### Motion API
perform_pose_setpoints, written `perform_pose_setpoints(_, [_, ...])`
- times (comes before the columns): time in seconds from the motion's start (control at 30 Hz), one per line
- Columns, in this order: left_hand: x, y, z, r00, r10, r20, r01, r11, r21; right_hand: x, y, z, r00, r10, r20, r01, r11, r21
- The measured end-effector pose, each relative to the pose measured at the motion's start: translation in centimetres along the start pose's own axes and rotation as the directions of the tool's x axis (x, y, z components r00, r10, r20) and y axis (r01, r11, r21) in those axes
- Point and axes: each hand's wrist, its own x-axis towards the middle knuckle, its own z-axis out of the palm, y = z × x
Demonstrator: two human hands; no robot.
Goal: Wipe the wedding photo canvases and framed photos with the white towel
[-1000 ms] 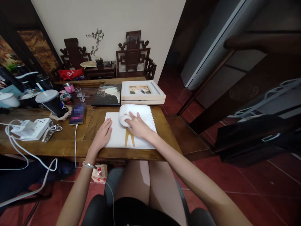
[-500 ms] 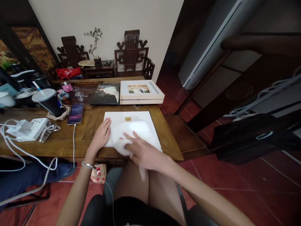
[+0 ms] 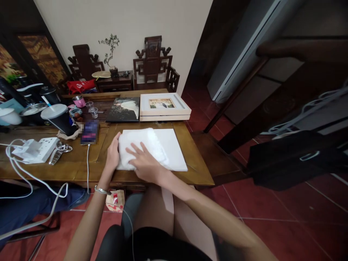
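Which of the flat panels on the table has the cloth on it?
The nearest one, the white board, under the white cloth and right hand; the dark picture panel and pale framed picture lie behind it, uncovered.

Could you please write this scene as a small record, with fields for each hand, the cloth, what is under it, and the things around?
Left hand: at the left edge of the white cloth; grip unclear
Right hand: on top of the cloth, fingers spread
Cloth: over the left part of the white board
White board: flat on the wooden table, right part uncovered
Behind the board: dark picture panel, pale framed picture
Left on the table: phone, power strip, lidded cup
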Motion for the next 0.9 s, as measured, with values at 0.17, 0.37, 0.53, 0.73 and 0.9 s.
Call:
perform_pose_setpoints(0.17, [-0.4,0.6,0.3,0.993,0.039,0.114,-0.044,0.998,0.040,-4.6,0.5,-2.6,0.987,-0.147,0.063,0.136,0.979,0.153])
perform_pose_setpoints(0.37, [-0.6,0.4,0.7,0.960,0.106,0.257,-0.171,0.955,0.244,-2.4,4.7,-4.1,0.966,0.246,0.086,-0.249,0.968,0.031])
perform_pose_setpoints(0.53, [-0.4,0.2,0.5,0.955,0.138,0.261,-0.214,0.933,0.290,4.3,7.0,-2.8,0.941,0.337,-0.027,-0.332,0.937,0.108])
perform_pose_setpoints(0.73, [-0.3,0.2,0.4,0.954,0.153,0.259,-0.231,0.924,0.306,9.1,7.3,-1.6,0.948,0.314,-0.062,-0.296,0.934,0.202])
perform_pose_setpoints(0.9, [-0.4,0.2,0.4,0.954,0.143,0.263,-0.220,0.931,0.292,5.0,10.4,-2.7,0.910,0.404,-0.090,-0.379,0.901,0.209])
